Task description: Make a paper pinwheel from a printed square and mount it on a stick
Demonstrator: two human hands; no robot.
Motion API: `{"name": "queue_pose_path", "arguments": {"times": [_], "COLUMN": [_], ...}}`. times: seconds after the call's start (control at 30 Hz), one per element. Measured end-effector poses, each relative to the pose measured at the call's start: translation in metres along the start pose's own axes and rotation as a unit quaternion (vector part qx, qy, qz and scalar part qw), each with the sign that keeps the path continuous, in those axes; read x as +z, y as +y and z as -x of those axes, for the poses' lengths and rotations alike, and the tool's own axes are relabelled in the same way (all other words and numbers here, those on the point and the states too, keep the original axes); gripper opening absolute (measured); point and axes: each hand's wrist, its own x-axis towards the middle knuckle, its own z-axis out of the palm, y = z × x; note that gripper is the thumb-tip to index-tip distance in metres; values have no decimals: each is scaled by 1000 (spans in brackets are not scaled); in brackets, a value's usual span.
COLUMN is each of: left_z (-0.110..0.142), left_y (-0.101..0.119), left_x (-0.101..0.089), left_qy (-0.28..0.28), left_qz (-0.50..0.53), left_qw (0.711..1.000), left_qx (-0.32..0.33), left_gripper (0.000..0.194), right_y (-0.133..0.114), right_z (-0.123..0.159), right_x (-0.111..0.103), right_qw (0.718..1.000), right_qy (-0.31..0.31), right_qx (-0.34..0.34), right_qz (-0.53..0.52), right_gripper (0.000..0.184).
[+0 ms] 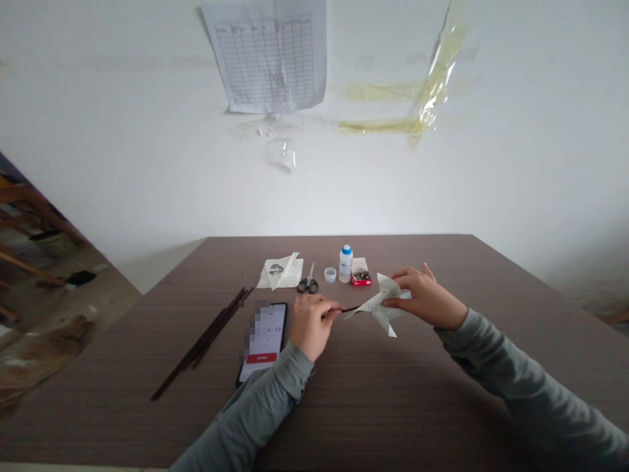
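My left hand (312, 322) is closed in a pinch on a thin dark stick (350, 309), which points right. The stick's far end meets a paper pinwheel (377, 304) folded from printed paper, its pointed blades spreading up and down. Thumb and fingers of my right hand (426, 296) grip the pinwheel from the right side. Where stick and paper join is too small to make out. Behind the hands stand a white bottle with a blue cap (346, 265) and a small red box (361, 278) holding small metallic pieces.
Black-handled scissors (308, 283), a small clear cup (329, 275) and printed paper sheets (289, 278) lie toward the back. A phone (263, 347) rests beside my left forearm. Several dark sticks (211, 334) lie at the left. The table (393, 406) meets a white wall.
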Motion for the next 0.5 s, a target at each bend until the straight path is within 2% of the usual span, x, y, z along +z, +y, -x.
{"name": "queue_pose_path", "arguments": {"times": [0.1,0.23,0.5], "left_z": [1,3,4], "left_y": [2,1,16], "left_x": [3,11,13], "left_qy": [-23,-29,-77], "left_qz": [-12,-29,-39], "left_qw": [1000,999,993], "left_qx": [-16,-25,-82], "left_gripper": [33,32,34], "right_y": [0,0,4], "right_z": [-9,-15,-17], "right_x": [3,18,34], "right_qw": [998,989,984], "right_qy": [-58,-132,-152], "right_qx": [20,60,90], "right_qz": [4,1,10], "right_gripper": [23,15,12]}}
